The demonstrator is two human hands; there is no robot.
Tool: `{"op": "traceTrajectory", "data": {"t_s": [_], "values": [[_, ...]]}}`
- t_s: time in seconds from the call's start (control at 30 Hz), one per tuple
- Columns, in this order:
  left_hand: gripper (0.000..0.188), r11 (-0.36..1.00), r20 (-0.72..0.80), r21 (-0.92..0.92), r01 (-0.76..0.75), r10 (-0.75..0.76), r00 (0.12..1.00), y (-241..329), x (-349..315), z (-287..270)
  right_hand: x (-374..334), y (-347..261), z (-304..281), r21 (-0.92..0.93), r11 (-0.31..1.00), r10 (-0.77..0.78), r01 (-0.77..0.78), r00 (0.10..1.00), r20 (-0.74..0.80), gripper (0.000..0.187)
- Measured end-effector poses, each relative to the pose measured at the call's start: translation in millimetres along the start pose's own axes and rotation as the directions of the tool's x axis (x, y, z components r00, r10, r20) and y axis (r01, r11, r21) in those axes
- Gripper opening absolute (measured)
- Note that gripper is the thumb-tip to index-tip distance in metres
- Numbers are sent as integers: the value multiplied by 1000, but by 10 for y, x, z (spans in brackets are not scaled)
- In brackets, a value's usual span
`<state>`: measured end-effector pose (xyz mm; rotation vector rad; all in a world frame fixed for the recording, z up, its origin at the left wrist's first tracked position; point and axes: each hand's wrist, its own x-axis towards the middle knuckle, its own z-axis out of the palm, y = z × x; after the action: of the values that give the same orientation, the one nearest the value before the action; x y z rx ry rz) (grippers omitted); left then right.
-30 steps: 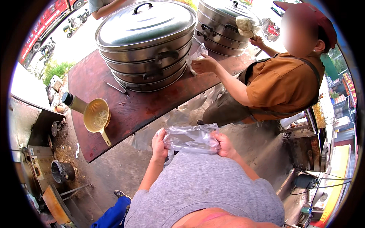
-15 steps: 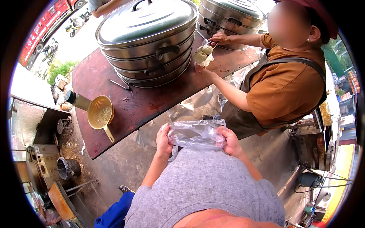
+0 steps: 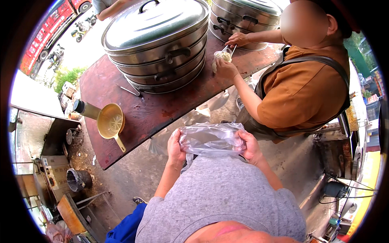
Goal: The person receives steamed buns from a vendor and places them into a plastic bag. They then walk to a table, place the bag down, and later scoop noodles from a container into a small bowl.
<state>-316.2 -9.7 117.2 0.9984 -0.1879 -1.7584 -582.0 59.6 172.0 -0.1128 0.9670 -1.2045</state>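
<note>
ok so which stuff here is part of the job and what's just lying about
Likely part of the job:
clear plastic bag, held between left hand and right hand
pale food item at a co-worker's hand
lidded metal steamers, probably

Apparently just lying about:
yellow strainer
dark-capped bottle
thin metal tool
black bin

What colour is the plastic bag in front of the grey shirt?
The plastic bag is clear with whitish glints; see the head view.

No lettering can be read; the pale marks [image 3: 45, 35] on the red truck [image 3: 50, 28] are too small.
</note>
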Motion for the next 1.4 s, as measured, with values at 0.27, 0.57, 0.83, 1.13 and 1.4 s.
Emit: {"op": "traceTrajectory", "data": {"t_s": [0.27,0.57,0.83,1.13,1.4], "values": [[12,1000,26,13,-6,6,1000,56,40,-13,45,-90,48,-15,1000,-2,3,1000,9,15],[6,996,46,31,-83,81,996,189,16,115,69,-230,78,6,997,-72,72,997,35,15],[17,904,192,149,-400,370,909,592,-253,751,-82,-494,705,-664,486,-571,569,781,252,12],[17,624,47,611,-486,584,810,111,-36,40,309,-20,69,-893,44,-652,449,690,315,11],[13,934,-77,202,-294,314,946,108,-95,-252,326,126,-13,48,999,6,1,990,-143,8]]}}
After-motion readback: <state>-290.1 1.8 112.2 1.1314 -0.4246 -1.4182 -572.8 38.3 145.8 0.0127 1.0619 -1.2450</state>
